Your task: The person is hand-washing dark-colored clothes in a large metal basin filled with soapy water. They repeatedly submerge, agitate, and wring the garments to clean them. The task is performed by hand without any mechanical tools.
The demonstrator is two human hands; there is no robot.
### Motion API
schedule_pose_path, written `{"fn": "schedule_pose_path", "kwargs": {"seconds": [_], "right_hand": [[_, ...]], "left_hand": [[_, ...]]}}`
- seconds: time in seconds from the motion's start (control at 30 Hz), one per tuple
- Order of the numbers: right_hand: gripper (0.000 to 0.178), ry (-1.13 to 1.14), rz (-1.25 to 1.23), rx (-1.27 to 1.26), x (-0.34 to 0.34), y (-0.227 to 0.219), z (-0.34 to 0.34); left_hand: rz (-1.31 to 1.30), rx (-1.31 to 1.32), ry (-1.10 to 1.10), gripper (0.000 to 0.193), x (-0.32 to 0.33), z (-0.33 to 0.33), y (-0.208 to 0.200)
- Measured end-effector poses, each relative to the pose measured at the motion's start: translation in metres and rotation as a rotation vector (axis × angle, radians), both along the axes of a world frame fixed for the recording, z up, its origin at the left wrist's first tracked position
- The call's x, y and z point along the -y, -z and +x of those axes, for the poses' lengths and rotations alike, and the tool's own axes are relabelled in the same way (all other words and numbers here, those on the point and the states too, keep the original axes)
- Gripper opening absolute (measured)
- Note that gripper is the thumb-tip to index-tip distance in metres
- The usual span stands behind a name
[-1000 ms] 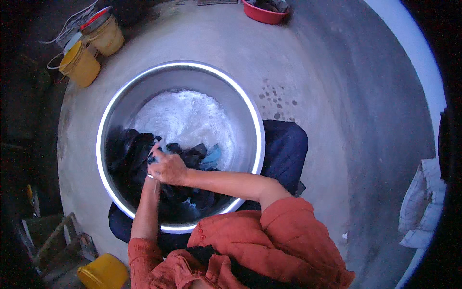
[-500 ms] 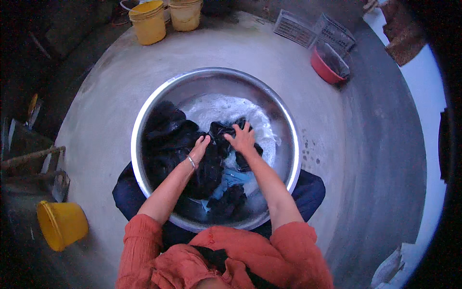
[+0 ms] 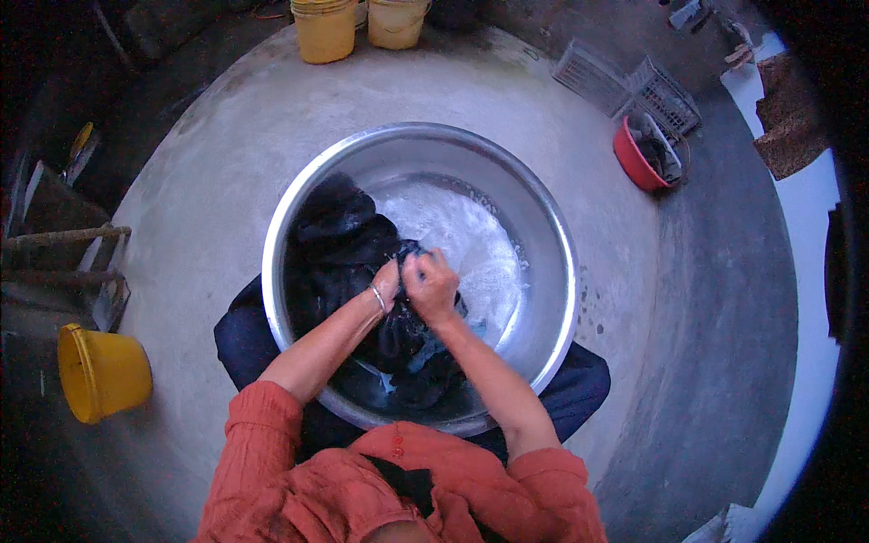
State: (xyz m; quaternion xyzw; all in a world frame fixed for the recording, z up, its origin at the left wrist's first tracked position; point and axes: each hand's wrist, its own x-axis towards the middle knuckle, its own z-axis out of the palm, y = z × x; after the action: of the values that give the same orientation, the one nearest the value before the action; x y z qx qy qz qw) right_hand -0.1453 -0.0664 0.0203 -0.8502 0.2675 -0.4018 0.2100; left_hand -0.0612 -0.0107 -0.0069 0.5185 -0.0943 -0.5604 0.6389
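A wide metal basin (image 3: 545, 199) stands between my bent legs, with whitish sudsy water (image 3: 462, 226) in it. Wet black cloth (image 3: 330, 258) fills its left half and bunches up toward the middle. My right hand (image 3: 431, 288) is closed in a fist round a bunch of this cloth. Right beside it, my left hand (image 3: 386, 284), with a bangle at the wrist, also grips the cloth; its fingertips are partly hidden. A light blue piece of fabric (image 3: 427, 351) shows among the black cloth near my side of the basin.
Two yellow buckets (image 3: 326, 34) stand at the far edge of the concrete floor (image 3: 226, 181). Grey plastic crates (image 3: 665, 95) and a red tub (image 3: 638, 154) with something dark inside are at the far right. Another yellow bucket (image 3: 118, 376) lies tipped at the left.
My right hand, spread over the cloth before, has closed on it and come left against my left hand. The bunched cloth moved left with it, baring more sudsy water on the right.
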Motion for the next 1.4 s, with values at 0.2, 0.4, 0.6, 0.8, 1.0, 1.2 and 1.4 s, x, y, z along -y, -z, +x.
{"fn": "schedule_pose_path", "kwargs": {"seconds": [0.2, 0.4, 0.6, 0.8, 1.0, 1.2, 1.4], "right_hand": [[0.049, 0.388, 0.466, -0.571, 0.106, 0.036, -0.033], [0.048, 0.144, 0.356, -0.732, 0.089, 0.051, -0.041], [0.02, -0.323, 0.391, -0.092, -0.019, -0.021, -0.015], [0.02, -0.101, 0.1, -0.051, -0.025, -0.019, 0.012], [0.043, 0.285, 0.36, -0.645, 0.111, 0.053, -0.022], [0.059, 0.193, 0.286, -0.805, 0.089, 0.043, -0.036], [0.025, -0.322, 0.421, -0.169, 0.01, 0.018, -0.029]], "left_hand": [[0.243, -0.141, 0.144, 0.044, 0.007, 0.014, -0.028], [0.111, -0.182, -0.05, 0.048, 0.01, 0.009, 0.024], [0.016, -0.459, 0.112, 0.047, -0.004, 0.024, 0.02], [-0.163, -0.033, -0.01, 0.029, -0.008, 0.013, 0.037], [0.231, -0.149, 0.084, 0.044, 0.008, 0.002, -0.029], [0.322, 0.336, -0.17, 0.052, 0.017, -0.005, 0.044], [-0.006, -0.299, 0.005, 0.042, 0.009, 0.012, 0.028]]}}
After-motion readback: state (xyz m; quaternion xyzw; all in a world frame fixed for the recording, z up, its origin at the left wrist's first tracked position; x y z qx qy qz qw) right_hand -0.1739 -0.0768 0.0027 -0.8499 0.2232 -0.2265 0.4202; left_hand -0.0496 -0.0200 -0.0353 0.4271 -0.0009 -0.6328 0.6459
